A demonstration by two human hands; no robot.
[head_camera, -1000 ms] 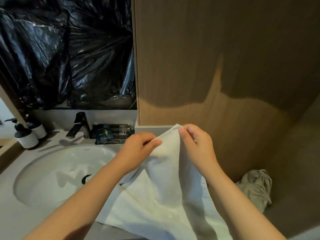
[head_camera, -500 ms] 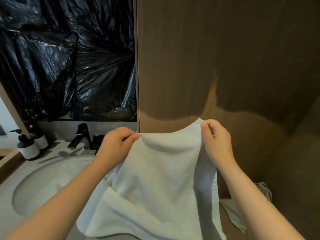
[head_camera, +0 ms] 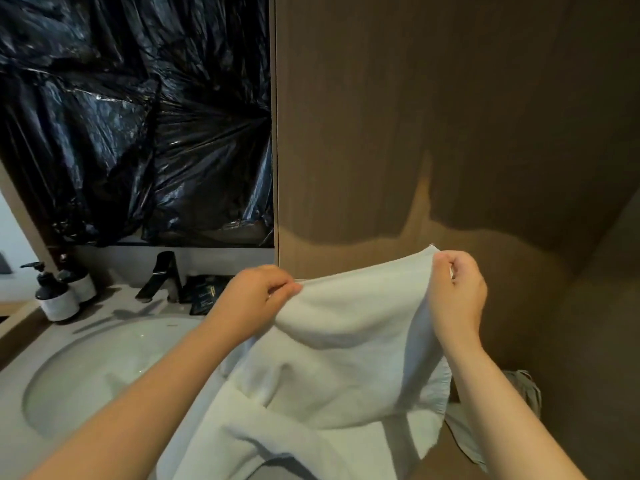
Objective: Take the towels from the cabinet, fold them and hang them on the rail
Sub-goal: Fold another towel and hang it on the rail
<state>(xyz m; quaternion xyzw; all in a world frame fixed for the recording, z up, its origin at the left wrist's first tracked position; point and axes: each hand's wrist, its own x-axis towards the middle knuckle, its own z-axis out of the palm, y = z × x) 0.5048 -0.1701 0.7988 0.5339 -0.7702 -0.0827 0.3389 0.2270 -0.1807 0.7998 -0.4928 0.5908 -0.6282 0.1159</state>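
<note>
A white towel [head_camera: 349, 362] hangs spread between both my hands in front of a wooden wall panel. My left hand [head_camera: 254, 294] pinches its upper left corner between thumb and fingers. My right hand [head_camera: 457, 289] grips the upper right corner, a little higher than the left. The towel's top edge sags between the two hands, and its lower part drapes in folds over the counter edge beside the sink. No rail or cabinet is in view.
A white sink [head_camera: 104, 368] with a black tap [head_camera: 162, 275] sits at the lower left, two pump bottles [head_camera: 57, 296] beside it. Black plastic sheeting [head_camera: 138, 116] covers the mirror. A crumpled grey cloth [head_camera: 526, 393] lies at the lower right.
My hands have moved apart, the right one sliding right along the top edge, so the bunched towel is now stretched wide between them.
</note>
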